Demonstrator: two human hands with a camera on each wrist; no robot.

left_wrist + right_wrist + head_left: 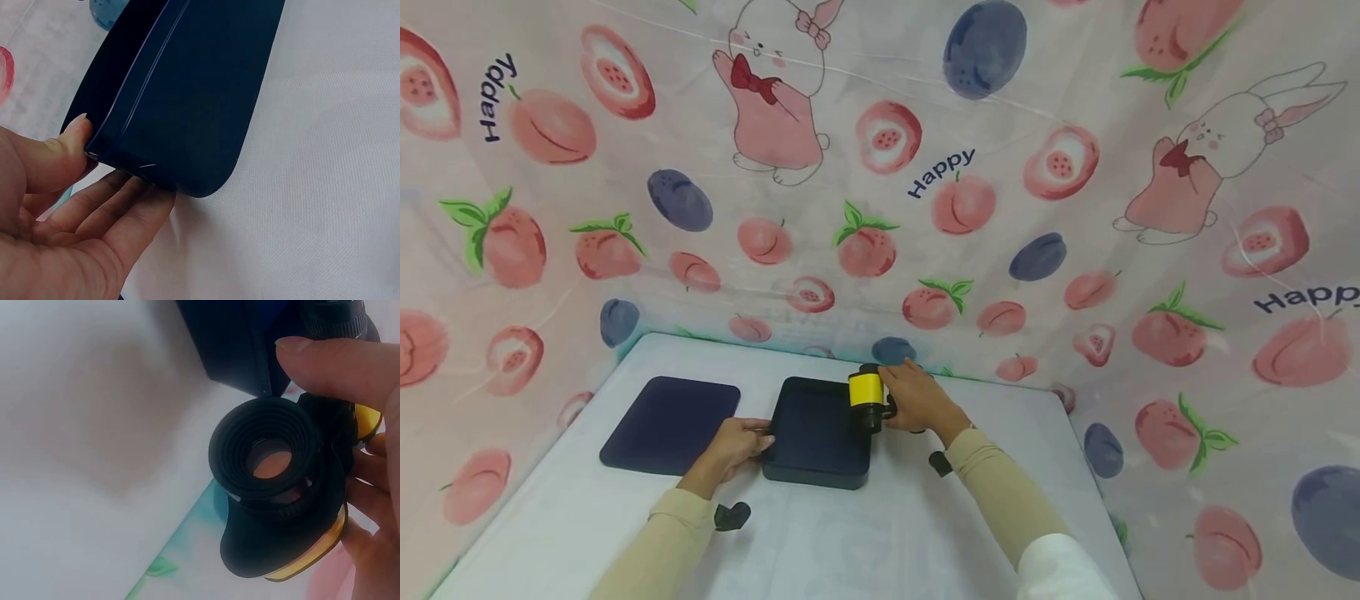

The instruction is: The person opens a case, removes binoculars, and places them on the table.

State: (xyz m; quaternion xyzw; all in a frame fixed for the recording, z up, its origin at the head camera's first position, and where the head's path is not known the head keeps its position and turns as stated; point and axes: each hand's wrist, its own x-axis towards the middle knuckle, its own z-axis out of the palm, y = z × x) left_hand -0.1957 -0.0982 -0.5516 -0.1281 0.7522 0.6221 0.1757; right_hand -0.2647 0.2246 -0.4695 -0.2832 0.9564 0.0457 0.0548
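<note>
A dark navy open box (817,475) sits on the white table. My left hand (737,446) pinches its left wall; in the left wrist view the thumb lies over the rim of the box (194,87) and the fingers are against the outside. My right hand (917,398) grips a pair of black and yellow binoculars (867,390), held over the right edge of the box. Seen from the right wrist, the thumb lies across the binoculars (275,512), with one round eyepiece facing the camera and the fingers behind.
Left of the box lies a flat dark navy lid-like panel (673,425) with rounded corners. The white table (820,542) meets a curtain (820,208) printed with peaches and rabbits at its back and sides. Black wrist-camera pieces (732,517) stick out from the sleeves.
</note>
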